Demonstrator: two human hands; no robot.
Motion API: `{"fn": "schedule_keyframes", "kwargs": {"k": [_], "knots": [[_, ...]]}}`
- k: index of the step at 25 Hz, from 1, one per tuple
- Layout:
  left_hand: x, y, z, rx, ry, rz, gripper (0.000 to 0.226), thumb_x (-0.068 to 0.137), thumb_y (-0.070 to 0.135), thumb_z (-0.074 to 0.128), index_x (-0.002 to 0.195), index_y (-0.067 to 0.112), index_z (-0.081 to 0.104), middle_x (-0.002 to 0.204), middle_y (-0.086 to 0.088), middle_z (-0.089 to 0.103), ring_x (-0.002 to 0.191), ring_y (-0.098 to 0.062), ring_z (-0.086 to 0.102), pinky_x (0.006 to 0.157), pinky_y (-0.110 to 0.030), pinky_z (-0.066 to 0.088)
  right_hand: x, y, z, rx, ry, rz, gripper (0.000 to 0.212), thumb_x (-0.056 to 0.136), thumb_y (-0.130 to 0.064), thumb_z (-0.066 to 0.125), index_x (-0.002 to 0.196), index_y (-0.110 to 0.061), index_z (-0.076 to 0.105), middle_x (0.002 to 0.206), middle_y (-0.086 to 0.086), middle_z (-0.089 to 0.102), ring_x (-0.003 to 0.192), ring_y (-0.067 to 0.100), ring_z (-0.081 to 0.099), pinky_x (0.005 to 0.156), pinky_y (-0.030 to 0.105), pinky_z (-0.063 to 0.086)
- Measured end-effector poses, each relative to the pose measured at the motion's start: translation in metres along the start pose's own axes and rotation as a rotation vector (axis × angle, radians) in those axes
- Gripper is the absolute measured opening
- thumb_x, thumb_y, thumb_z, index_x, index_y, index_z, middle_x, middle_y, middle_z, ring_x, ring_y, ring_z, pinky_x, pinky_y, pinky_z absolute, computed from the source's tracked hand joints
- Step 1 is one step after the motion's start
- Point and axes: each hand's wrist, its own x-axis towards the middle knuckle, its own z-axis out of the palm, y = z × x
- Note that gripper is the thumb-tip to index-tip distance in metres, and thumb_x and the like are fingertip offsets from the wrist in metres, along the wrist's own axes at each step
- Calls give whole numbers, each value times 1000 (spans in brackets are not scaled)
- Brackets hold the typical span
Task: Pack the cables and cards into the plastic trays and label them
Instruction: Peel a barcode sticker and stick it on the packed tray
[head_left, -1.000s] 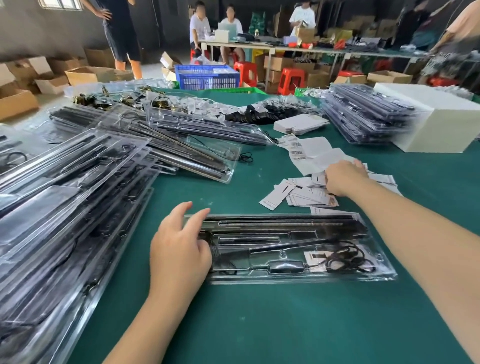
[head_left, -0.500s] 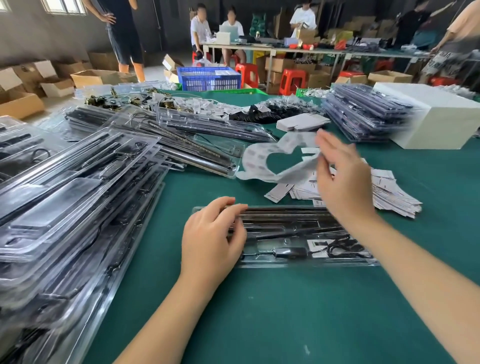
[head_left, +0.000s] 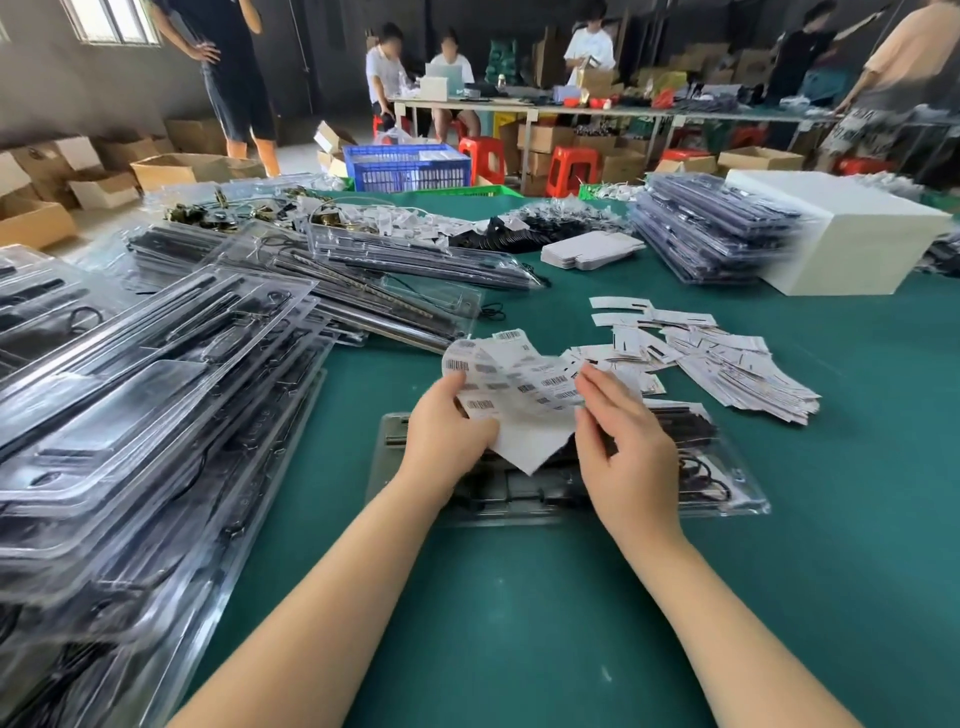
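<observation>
Both forearms reach in from the bottom edge, cut off below the elbows, over the green table cloth (head_left: 519, 623). The left hand (head_left: 447, 436) grips the lower left edge of a barcode label sheet (head_left: 519, 395), thumb on top and fingers curled under it. The right hand (head_left: 623, 447) has its fingers bent, with the fingertips at the sheet's right edge; whether it pinches a label or only touches the sheet is hard to tell. The sheet is curled and held above a clear plastic tray (head_left: 737, 493) that lies flat on the cloth. The hands and sheet hide most of the tray's middle; only a black coiled cable (head_left: 701, 478) at its right end and dark strips along its far edge show.

To the left, a tall slanting stack of filled trays (head_left: 130, 441) runs off the left and bottom edges, its contents blurred behind glare. Just beyond the hands to the right lies a loose heap of white cards (head_left: 727, 364). Farther back, more trays (head_left: 363, 291) lie across each other, then a pile of small tags (head_left: 410, 226) and black parts too small to make out. At far right a neat stack of packed trays (head_left: 711, 234) stands beside a white box (head_left: 852, 239). Beyond the table are a blue crate (head_left: 408, 166), red stools (head_left: 571, 169), cardboard boxes and several people at a long table, all soft in focus.
</observation>
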Motion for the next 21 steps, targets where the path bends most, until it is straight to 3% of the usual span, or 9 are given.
{"fn": "schedule_keyframes", "kwargs": {"k": [3, 6, 9, 11, 14, 15, 17, 19, 21], "knots": [[3, -2, -5, -171, 29, 51, 70, 80, -7, 56, 143, 21, 43, 127, 7, 63, 108, -8, 62, 87, -23, 54, 0, 9, 3, -138, -22, 71, 35, 89, -11, 66, 123, -5, 64, 141, 11, 48, 132, 22, 38, 112, 28, 30], [0, -9, -5, -411, -74, 80, 64, 82, -13, 57, 132, 27, 53, 108, 4, 73, 99, -11, 69, 80, -24, 56, 2, 19, 2, -227, 6, 215, 30, 85, -12, 70, 114, -4, 68, 132, 18, 42, 118, 32, 36, 102, 46, 39], [-2, -16, -3, -486, -119, 125, 52, 83, -11, 63, 114, 31, 63, 101, -2, 75, 94, -17, 71, 75, -26, 57, 2, 15, -1, -93, -19, 183, 43, 76, 12, 70, 116, -5, 67, 138, 16, 40, 119, 18, 39, 101, 27, 44], [-3, -17, -2, -480, -93, 150, 45, 83, -4, 68, 107, 34, 66, 98, 0, 75, 91, -17, 72, 72, -26, 57, 5, 6, -6, -105, 101, 92, 40, 74, 17, 65, 105, -7, 72, 134, 18, 46, 112, 28, 46, 93, 30, 45], [-4, -19, 1, -412, -64, 163, 36, 83, 6, 72, 97, 40, 71, 90, 1, 75, 81, -14, 71, 66, -26, 55, 18, -5, -24, -118, 304, -260, 14, 85, -1, 65, 88, -9, 75, 103, 12, 64, 85, 25, 55, 79, 35, 44], [-5, -19, 2, -381, -55, 167, 33, 83, 9, 73, 93, 41, 73, 87, 0, 75, 76, -13, 70, 64, -26, 54, 23, -9, -29, -116, 246, -380, 10, 88, -10, 66, 90, -11, 75, 93, 6, 68, 81, 22, 58, 76, 37, 45], [-5, -19, 2, -338, -28, 197, 25, 83, 13, 74, 87, 38, 74, 82, 1, 75, 75, -9, 68, 68, -26, 52, 33, -19, -27, -119, -29, -491, 12, 86, -21, 68, 92, -15, 77, 85, -1, 72, 76, 21, 62, 71, 39, 51], [-5, -17, 1, -328, -53, 241, 21, 86, 10, 70, 91, 30, 73, 89, 4, 75, 86, -9, 70, 79, -25, 53, 38, -26, -12, -209, -204, -488, 13, 79, -19, 74, 91, -15, 78, 86, -1, 74, 74, 28, 63, 67, 41, 54], [-6, -18, 0, -386, -141, 256, 25, 90, 2, 62, 104, 21, 69, 99, 0, 75, 95, -14, 69, 85, -26, 52, 37, -29, 3, -272, -222, -400, 18, 75, -17, 80, 93, -16, 79, 89, -1, 74, 77, 31, 63, 67, 43, 54]]}}
